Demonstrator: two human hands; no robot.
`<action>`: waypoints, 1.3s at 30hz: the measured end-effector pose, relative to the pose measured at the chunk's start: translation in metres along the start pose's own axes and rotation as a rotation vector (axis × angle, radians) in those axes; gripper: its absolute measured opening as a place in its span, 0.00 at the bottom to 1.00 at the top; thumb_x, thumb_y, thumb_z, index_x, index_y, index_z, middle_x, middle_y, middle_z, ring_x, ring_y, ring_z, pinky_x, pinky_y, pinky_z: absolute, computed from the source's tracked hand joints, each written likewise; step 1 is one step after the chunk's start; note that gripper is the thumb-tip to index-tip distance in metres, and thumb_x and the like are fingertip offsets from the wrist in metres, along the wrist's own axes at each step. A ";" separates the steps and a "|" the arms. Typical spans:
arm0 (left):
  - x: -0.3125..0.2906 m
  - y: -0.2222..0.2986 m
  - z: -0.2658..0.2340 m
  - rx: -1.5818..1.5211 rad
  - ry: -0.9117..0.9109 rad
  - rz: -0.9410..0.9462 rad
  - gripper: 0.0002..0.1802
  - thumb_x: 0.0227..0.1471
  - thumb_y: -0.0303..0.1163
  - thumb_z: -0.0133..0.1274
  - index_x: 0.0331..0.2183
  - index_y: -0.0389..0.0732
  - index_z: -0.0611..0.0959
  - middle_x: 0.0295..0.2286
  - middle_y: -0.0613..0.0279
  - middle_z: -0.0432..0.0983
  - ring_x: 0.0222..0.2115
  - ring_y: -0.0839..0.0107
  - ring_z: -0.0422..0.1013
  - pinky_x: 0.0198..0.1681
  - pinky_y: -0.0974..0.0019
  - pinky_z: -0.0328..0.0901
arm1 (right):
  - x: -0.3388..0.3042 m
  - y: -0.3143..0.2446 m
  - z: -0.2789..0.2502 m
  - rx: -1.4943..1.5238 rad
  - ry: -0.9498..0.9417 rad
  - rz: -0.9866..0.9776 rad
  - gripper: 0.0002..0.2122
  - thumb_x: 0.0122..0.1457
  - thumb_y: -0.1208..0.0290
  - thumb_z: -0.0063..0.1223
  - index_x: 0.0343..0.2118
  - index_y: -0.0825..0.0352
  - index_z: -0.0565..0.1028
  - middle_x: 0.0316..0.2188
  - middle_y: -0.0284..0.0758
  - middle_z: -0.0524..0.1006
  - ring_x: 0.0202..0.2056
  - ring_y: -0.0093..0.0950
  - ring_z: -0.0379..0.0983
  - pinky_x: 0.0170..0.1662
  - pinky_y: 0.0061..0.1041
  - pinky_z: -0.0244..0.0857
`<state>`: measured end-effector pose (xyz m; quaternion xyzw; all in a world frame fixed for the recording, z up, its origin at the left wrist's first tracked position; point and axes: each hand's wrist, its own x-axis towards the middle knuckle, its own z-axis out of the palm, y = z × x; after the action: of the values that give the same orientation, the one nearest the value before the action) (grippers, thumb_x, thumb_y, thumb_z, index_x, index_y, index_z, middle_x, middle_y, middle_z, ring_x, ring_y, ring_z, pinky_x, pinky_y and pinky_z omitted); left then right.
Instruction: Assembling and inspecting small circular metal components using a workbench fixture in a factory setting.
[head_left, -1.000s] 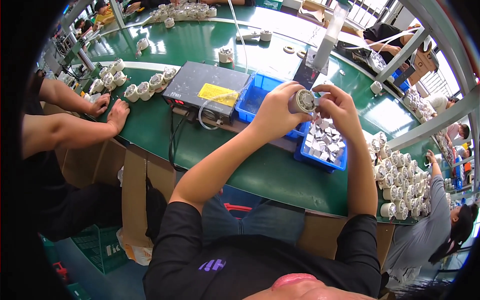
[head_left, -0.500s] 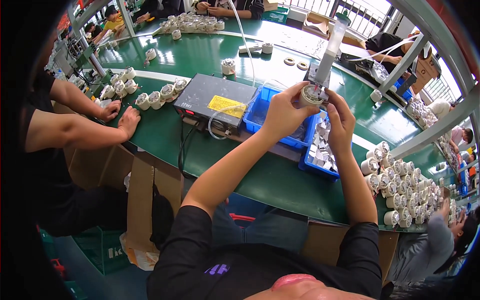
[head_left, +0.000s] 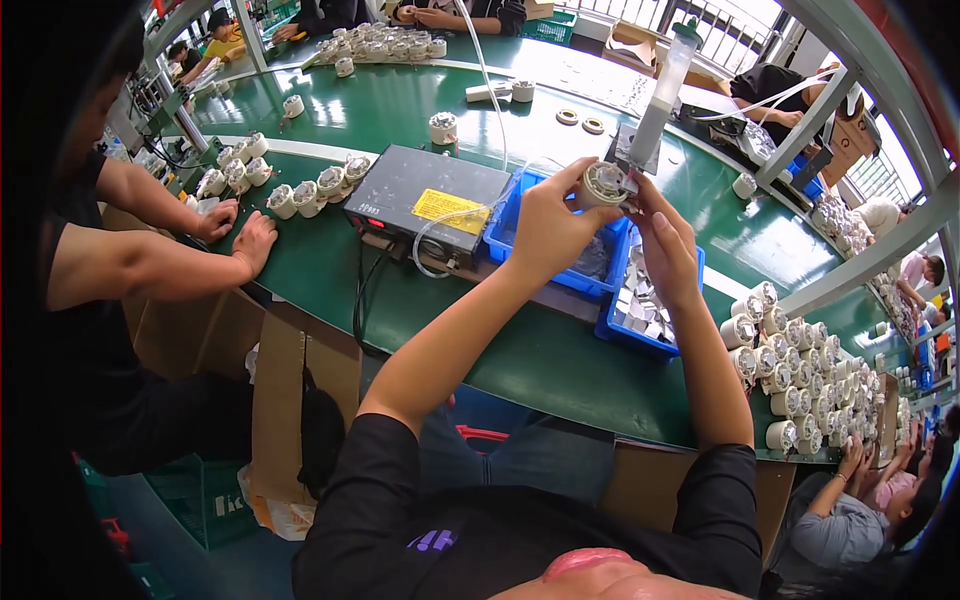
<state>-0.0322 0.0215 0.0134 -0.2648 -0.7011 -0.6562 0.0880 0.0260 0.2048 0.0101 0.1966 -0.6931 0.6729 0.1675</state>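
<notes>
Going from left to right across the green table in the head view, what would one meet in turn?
Co-worker's hand → black control box → left hand → round white part → right hand → cluster of white housings.

blue bins [head_left: 640, 335] below, dispenser [head_left: 655, 95] behind — crowded

1. The left hand [head_left: 553, 232] and right hand [head_left: 665, 245], which held the round white housing [head_left: 606, 183] low over the blue bins [head_left: 640, 300] a second ago, now hold it farther out, at the tip of the dispenser syringe [head_left: 660, 90].
2. The housing's open face, earlier turned right, now faces up toward the camera.
3. At the left, the co-worker's near hand [head_left: 255, 240] has slid slightly nearer along the green table [head_left: 540, 360].
</notes>
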 end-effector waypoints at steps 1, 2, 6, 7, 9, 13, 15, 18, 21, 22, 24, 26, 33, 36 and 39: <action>0.000 -0.001 0.000 0.000 0.000 -0.002 0.40 0.45 0.18 0.73 0.61 0.30 0.79 0.47 0.47 0.85 0.43 0.65 0.82 0.49 0.67 0.79 | 0.001 0.002 -0.001 0.001 0.000 0.002 0.31 0.73 0.61 0.39 0.72 0.78 0.63 0.69 0.52 0.69 0.66 0.43 0.68 0.70 0.41 0.57; 0.000 -0.002 0.000 -0.011 0.007 0.011 0.40 0.45 0.17 0.73 0.61 0.31 0.80 0.47 0.47 0.85 0.43 0.65 0.82 0.49 0.67 0.79 | 0.001 0.006 -0.003 0.023 -0.016 -0.004 0.31 0.73 0.60 0.39 0.73 0.78 0.62 0.70 0.52 0.68 0.66 0.43 0.68 0.70 0.40 0.57; 0.001 -0.006 0.000 -0.047 0.032 0.053 0.40 0.44 0.17 0.73 0.61 0.31 0.80 0.47 0.47 0.85 0.43 0.65 0.82 0.48 0.68 0.79 | 0.002 0.017 -0.007 0.090 -0.067 -0.024 0.33 0.73 0.60 0.38 0.74 0.77 0.59 0.72 0.51 0.65 0.67 0.44 0.67 0.70 0.39 0.56; 0.001 -0.006 0.000 -0.042 0.035 0.053 0.40 0.44 0.17 0.73 0.61 0.31 0.80 0.47 0.47 0.85 0.43 0.65 0.82 0.48 0.67 0.79 | 0.002 0.017 -0.005 0.120 -0.044 -0.029 0.31 0.73 0.60 0.39 0.73 0.76 0.61 0.70 0.51 0.68 0.65 0.43 0.68 0.69 0.39 0.58; 0.001 -0.005 0.000 -0.034 0.041 0.055 0.40 0.43 0.17 0.73 0.60 0.32 0.81 0.47 0.47 0.85 0.43 0.64 0.82 0.47 0.67 0.79 | 0.003 0.017 -0.001 0.179 0.001 -0.040 0.29 0.73 0.61 0.41 0.71 0.75 0.66 0.66 0.50 0.72 0.61 0.43 0.72 0.65 0.38 0.63; -0.004 -0.002 -0.002 0.071 0.105 0.148 0.39 0.41 0.17 0.74 0.58 0.32 0.82 0.47 0.48 0.85 0.43 0.62 0.82 0.46 0.66 0.78 | 0.006 0.003 -0.022 -0.201 0.091 0.157 0.25 0.69 0.61 0.51 0.64 0.73 0.74 0.56 0.47 0.79 0.54 0.40 0.76 0.59 0.38 0.68; -0.006 0.000 -0.005 0.172 0.165 0.238 0.38 0.40 0.17 0.75 0.56 0.33 0.83 0.47 0.49 0.85 0.43 0.61 0.82 0.45 0.65 0.78 | 0.008 -0.011 -0.035 -0.611 0.158 0.358 0.22 0.65 0.62 0.59 0.57 0.71 0.81 0.48 0.44 0.84 0.48 0.38 0.79 0.55 0.38 0.72; -0.007 -0.001 -0.014 0.203 0.236 0.426 0.37 0.39 0.17 0.75 0.54 0.34 0.83 0.47 0.51 0.85 0.43 0.61 0.82 0.45 0.64 0.78 | 0.005 -0.033 -0.040 -0.992 -0.199 0.532 0.17 0.59 0.65 0.65 0.48 0.70 0.83 0.41 0.41 0.84 0.41 0.35 0.78 0.49 0.35 0.73; -0.009 -0.002 -0.016 0.225 0.296 0.615 0.36 0.38 0.17 0.76 0.53 0.36 0.84 0.46 0.52 0.85 0.44 0.61 0.82 0.45 0.63 0.78 | -0.001 -0.041 -0.045 -1.358 -0.572 0.704 0.13 0.53 0.68 0.71 0.38 0.70 0.85 0.34 0.38 0.84 0.35 0.32 0.77 0.43 0.32 0.73; -0.011 -0.001 -0.014 0.197 0.275 0.632 0.36 0.37 0.17 0.76 0.53 0.36 0.84 0.47 0.52 0.85 0.44 0.61 0.82 0.46 0.62 0.78 | -0.002 -0.038 -0.048 -1.329 -0.578 0.679 0.13 0.51 0.69 0.72 0.37 0.70 0.84 0.32 0.38 0.84 0.33 0.31 0.76 0.42 0.32 0.73; -0.016 0.000 -0.008 0.140 0.230 0.665 0.37 0.37 0.17 0.76 0.52 0.37 0.84 0.48 0.53 0.85 0.45 0.61 0.82 0.47 0.62 0.78 | -0.003 -0.033 -0.054 -1.272 -0.585 0.633 0.13 0.47 0.70 0.73 0.34 0.71 0.84 0.30 0.37 0.84 0.30 0.31 0.76 0.39 0.30 0.73; -0.021 0.000 -0.004 0.107 0.195 0.677 0.37 0.36 0.17 0.76 0.52 0.38 0.84 0.48 0.53 0.84 0.45 0.61 0.82 0.48 0.62 0.78 | -0.004 -0.032 -0.057 -1.236 -0.581 0.621 0.14 0.45 0.71 0.74 0.33 0.72 0.84 0.29 0.37 0.84 0.28 0.30 0.76 0.38 0.29 0.73; -0.031 -0.006 0.002 -0.254 -0.293 0.229 0.37 0.39 0.18 0.74 0.54 0.37 0.84 0.47 0.54 0.86 0.42 0.61 0.82 0.48 0.62 0.77 | 0.003 -0.042 -0.062 -1.173 -0.517 0.593 0.10 0.48 0.74 0.64 0.35 0.69 0.87 0.23 0.35 0.82 0.21 0.30 0.70 0.31 0.30 0.71; -0.028 -0.011 0.000 -0.240 -0.440 0.161 0.37 0.41 0.19 0.73 0.56 0.36 0.84 0.46 0.54 0.86 0.41 0.63 0.82 0.48 0.63 0.77 | 0.006 -0.048 -0.070 -0.774 -0.141 0.319 0.06 0.54 0.79 0.64 0.34 0.73 0.87 0.22 0.35 0.82 0.20 0.21 0.66 0.26 0.22 0.65; -0.026 -0.015 -0.004 -0.259 -0.569 0.079 0.38 0.46 0.20 0.72 0.60 0.33 0.80 0.48 0.53 0.85 0.44 0.65 0.80 0.52 0.64 0.75 | 0.004 -0.063 -0.066 -0.357 -0.017 0.224 0.05 0.55 0.81 0.67 0.34 0.74 0.87 0.26 0.34 0.83 0.20 0.18 0.67 0.26 0.17 0.63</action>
<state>-0.0186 0.0113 -0.0116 -0.4737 -0.5972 -0.6358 -0.1210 0.0515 0.2692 0.0689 0.0911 -0.8203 0.5523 0.1178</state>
